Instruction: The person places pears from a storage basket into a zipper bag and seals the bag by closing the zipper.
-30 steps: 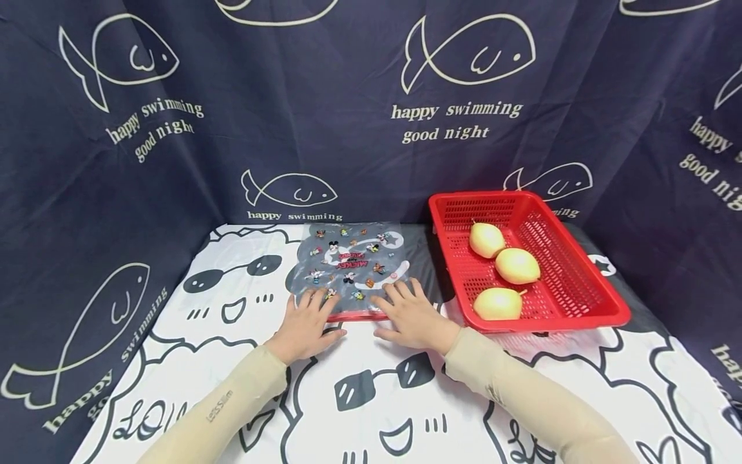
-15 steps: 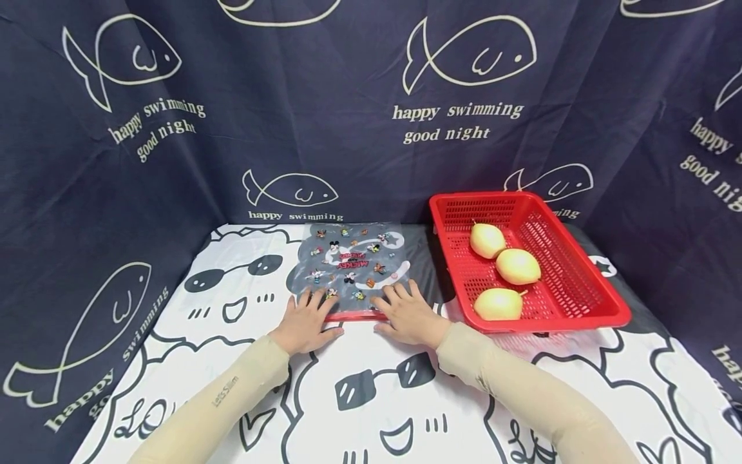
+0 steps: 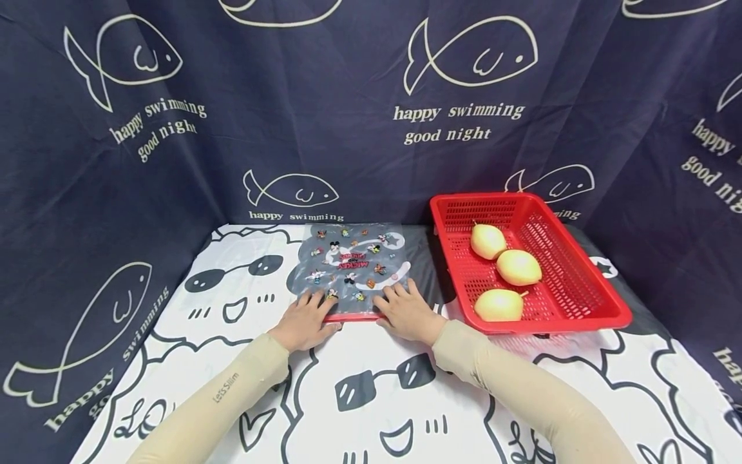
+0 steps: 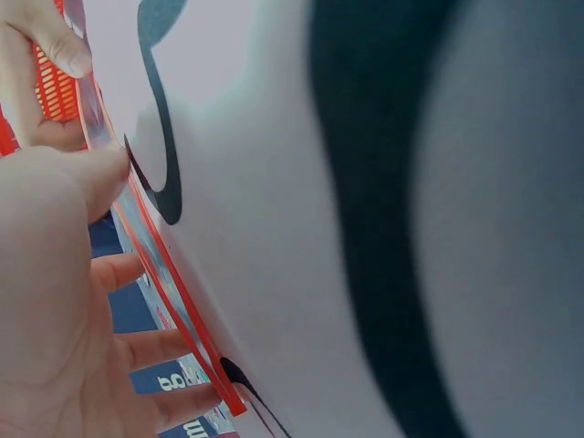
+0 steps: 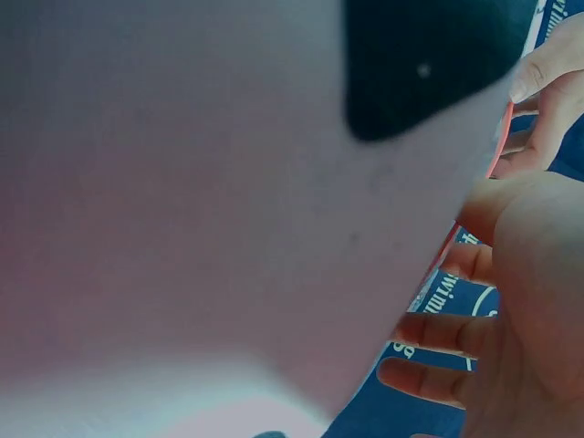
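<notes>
Subject item: a clear plastic bag (image 3: 350,263) with small cartoon prints, lying flat on the counter (image 3: 353,348), against the curtain side. Its red lettering appears upside down from the person's side. A red strip (image 3: 355,316) runs along its near edge.

Left hand (image 3: 303,321): at the bag's near left corner, palm down, fingers spread and only slightly bent. The left wrist view shows the fingertips at the red strip and the thumb on the near side of it; no closed grip is seen.

Right hand (image 3: 409,312): at the near right corner, fingers relaxed and spread, pointing away from the person, tips over the bag's edge. Its wrist view shows the fingers extended, not wrapped round anything. Most of the bag lies beyond both hands, with the middle of the strip exposed between them.

Surroundings: a red basket (image 3: 565,322) stands right of the bag, apart from it and near the right hand. It contains three yellow pears (image 3: 518,267). The counter surface is white with black cartoon drawings. A dark blue curtain (image 3: 359,96) with fish outlines hangs behind. Both forearms wear beige sleeves (image 3: 232,393).
</notes>
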The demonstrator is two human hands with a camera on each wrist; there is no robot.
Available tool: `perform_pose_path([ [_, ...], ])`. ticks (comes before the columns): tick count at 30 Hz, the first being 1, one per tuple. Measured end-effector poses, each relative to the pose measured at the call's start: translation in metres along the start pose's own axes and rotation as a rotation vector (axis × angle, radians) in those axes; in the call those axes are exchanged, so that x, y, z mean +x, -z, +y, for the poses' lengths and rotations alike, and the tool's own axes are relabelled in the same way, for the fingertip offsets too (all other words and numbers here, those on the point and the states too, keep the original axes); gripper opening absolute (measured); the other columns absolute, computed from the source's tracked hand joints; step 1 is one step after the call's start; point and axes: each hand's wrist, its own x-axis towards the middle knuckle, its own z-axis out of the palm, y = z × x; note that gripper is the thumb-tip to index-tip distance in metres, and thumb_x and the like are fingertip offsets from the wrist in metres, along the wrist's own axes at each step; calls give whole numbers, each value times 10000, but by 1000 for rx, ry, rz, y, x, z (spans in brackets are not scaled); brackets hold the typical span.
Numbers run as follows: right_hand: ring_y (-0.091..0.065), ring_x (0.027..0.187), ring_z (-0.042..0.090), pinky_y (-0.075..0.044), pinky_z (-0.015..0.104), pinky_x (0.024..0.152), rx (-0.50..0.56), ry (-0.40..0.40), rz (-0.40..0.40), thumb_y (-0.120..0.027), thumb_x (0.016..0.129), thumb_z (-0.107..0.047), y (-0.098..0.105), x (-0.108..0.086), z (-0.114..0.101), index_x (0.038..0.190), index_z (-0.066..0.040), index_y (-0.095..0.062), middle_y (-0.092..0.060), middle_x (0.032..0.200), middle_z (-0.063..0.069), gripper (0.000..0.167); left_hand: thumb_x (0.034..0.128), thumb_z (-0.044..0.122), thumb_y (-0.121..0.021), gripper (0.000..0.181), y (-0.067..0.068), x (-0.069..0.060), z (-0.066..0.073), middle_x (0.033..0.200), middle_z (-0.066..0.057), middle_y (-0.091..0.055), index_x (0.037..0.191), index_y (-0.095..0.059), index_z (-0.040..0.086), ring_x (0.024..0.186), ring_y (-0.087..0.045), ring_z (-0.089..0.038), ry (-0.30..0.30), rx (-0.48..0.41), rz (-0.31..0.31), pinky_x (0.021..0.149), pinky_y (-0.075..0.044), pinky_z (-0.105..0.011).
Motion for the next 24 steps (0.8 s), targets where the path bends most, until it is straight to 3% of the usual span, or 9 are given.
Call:
perform_pose_path([
  [8,-533,1064,311,-327,612,998,40,-3,2,-576,989,-382,0,2,2,1108,-160,-552,-573,1093,101,253,1005,426,-547,512,4,3,2,1353,-199,-503,1411,-504,116,1221,-498,-447,10,49,18,901,-463,-619],
  [14,-550,989,296,-334,604,962,86,0,76,-560,1002,-345,3,1,2,1020,-173,-556,-581,1020,78,173,1017,420,-521,455,7,4,4,1258,-184,-555,1358,-531,118,1100,-571,-422,0,99,38,814,-492,-594],
  [19,-553,950,289,-359,591,924,82,-3,117,-568,1004,-319,6,1,2,986,-179,-555,-586,982,71,143,1025,395,-509,387,9,5,4,1175,-184,-602,1288,-554,113,1013,-618,-429,-8,90,67,784,-503,-594],
  [24,-546,941,290,-390,574,874,84,-20,142,-575,1002,-309,8,0,2,998,-184,-571,-588,986,76,125,1024,374,-514,280,11,6,2,1022,-142,-646,1135,-589,127,854,-654,-385,-28,56,133,696,-518,-555],
])
